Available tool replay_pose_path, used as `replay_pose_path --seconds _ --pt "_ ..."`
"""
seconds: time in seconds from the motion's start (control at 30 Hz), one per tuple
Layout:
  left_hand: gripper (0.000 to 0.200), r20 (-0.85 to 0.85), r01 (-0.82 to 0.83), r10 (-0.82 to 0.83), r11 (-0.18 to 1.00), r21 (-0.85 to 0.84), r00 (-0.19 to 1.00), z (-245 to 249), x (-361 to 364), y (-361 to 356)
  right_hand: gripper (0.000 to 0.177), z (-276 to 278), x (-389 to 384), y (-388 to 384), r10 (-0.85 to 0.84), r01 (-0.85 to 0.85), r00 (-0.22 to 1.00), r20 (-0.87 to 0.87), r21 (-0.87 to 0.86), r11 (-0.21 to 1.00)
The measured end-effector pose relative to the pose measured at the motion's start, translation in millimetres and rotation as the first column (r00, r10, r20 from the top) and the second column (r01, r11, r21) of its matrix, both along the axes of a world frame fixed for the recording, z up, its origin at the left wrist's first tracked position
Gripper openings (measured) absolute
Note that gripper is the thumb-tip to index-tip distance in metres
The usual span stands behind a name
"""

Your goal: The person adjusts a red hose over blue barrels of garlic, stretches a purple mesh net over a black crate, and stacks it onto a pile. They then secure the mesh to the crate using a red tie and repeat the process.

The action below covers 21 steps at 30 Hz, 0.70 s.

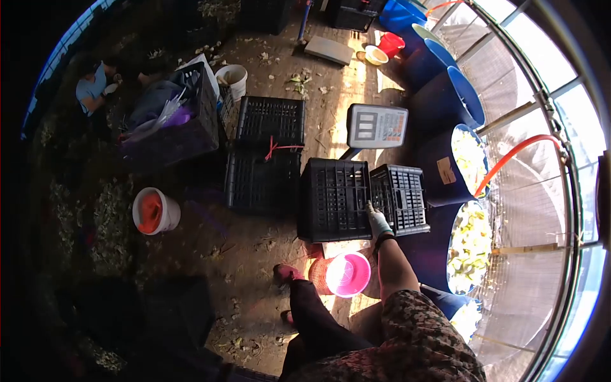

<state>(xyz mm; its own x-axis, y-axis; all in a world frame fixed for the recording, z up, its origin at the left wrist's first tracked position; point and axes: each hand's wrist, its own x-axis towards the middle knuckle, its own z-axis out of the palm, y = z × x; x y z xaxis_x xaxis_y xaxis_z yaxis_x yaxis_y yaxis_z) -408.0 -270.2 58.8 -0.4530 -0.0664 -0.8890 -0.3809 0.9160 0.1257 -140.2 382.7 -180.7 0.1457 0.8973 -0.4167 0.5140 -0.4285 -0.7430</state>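
My right hand, in a light glove, reaches forward and grips the near right edge of a black slatted plastic crate. A second black crate sits directly to the right, close beside my fingers. Part of the grip is hidden where the two crates meet. My left hand is out of view. Below the crates, near my feet, stands a bright pink mesh basket. Just beyond the crates is a scale display on a post.
Blue barrels line the right side, some filled with pale plant scraps. More black crates with a red tie lie left. A white bucket holds something orange. A co-worker is at upper left, near a loaded crate. Leaf litter covers the floor.
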Motion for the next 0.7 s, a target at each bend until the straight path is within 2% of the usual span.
replay_pose_path --seconds 0.07,0.1,0.13,0.17,0.2,0.23,0.27,0.3,0.33,0.37,0.4,0.47,0.53,0.6,0.67,0.7 --pt "0.068 -0.007 0.073 -0.072 0.997 0.029 0.997 -3.8 -29.5 88.3 0.067 25.6 -23.1 1.2 0.05 -0.037 0.994 0.095 -0.133 0.99" --pt "0.058 -0.064 0.036 -0.02 0.961 0.276 0.998 -68.2 -39.3 113.3 0.067 24.0 -33.4 -5.0 0.005 -0.003 1.0 0.021 -0.098 0.995" --pt "0.066 0.014 -0.085 0.096 0.795 0.601 0.995 -94.0 -37.0 169.2 0.066 18.7 -35.1 -6.9 0.014 -0.006 0.994 0.104 -0.076 0.997" --pt "0.073 -0.208 0.28 -0.188 0.658 0.699 0.96 -120.8 -41.4 232.0 0.063 23.3 -37.6 -11.6 0.011 -0.005 0.997 0.08 -0.082 0.997" --pt "0.077 -0.245 0.327 -0.217 0.578 0.748 0.945 -130.7 -39.1 305.5 0.061 31.2 -41.2 -15.9 0.014 -0.01 0.998 0.055 -0.084 0.996" --pt "0.085 -0.292 0.367 -0.229 0.453 0.812 0.929 -169.4 -34.3 362.8 0.06 34.0 -39.0 -15.9 0.005 -0.001 1.0 0.027 -0.133 0.991" --pt "0.092 -0.42 0.497 -0.273 0.365 0.787 0.865 -172.0 -26.6 418.4 0.059 36.3 -36.8 -15.3 -0.003 0.003 1.0 0.001 -0.183 0.983" --pt "0.097 -0.421 0.507 -0.301 0.323 0.799 0.856 -189.9 -9.3 455.7 0.059 48.5 -42.1 -18.6 -0.006 0.003 1.0 -0.014 -0.215 0.977" --pt "0.098 -0.437 0.531 -0.306 0.407 0.743 0.846 -183.8 11.3 480.8 0.059 57.3 -44.6 -22.1 -0.007 0.001 1.0 -0.025 -0.251 0.968" --pt "0.099 -0.446 0.543 -0.311 0.49 0.682 0.84 -173.6 23.1 494.5 0.059 51.6 -39.3 -23.5 -0.007 -0.002 0.999 -0.037 -0.226 0.974" --pt "0.098 -0.355 0.458 -0.291 0.507 0.731 0.889 -162.3 22.0 490.5 0.059 34.2 -23.6 -22.8 -0.065 0.054 0.997 -0.034 -0.245 0.968" --pt "0.092 -0.306 0.356 -0.187 0.38 0.854 0.934 -171.3 33.4 461.4 0.058 78.1 -26.4 -37.7 -0.032 0.05 0.998 0.052 -0.378 0.924" --pt "0.086 -0.305 0.37 -0.22 0.389 0.844 0.927 -145.9 40.6 433.4 0.058 67.2 -6.3 -61.5 -0.167 0.11 0.971 -0.169 -0.302 0.947" --pt "0.09 -0.181 0.259 -0.232 0.369 0.893 0.956 -121.9 51.0 410.3 0.053 95.6 2.7 -76.5 -0.191 0.129 0.967 -0.17 -0.318 0.939" --pt "0.096 -0.144 0.194 -0.183 0.302 0.933 0.973 -121.2 72.5 388.6 0.052 123.8 -2.3 -84.4 -0.084 0.041 0.987 -0.14 -0.285 0.958" --pt "0.1 0.229 -0.156 -0.181 0.349 0.924 0.956 -127.6 85.7 376.2 0.05 122.7 -3.4 -86.0 -0.102 0.068 0.989 -0.105 -0.283 0.957"
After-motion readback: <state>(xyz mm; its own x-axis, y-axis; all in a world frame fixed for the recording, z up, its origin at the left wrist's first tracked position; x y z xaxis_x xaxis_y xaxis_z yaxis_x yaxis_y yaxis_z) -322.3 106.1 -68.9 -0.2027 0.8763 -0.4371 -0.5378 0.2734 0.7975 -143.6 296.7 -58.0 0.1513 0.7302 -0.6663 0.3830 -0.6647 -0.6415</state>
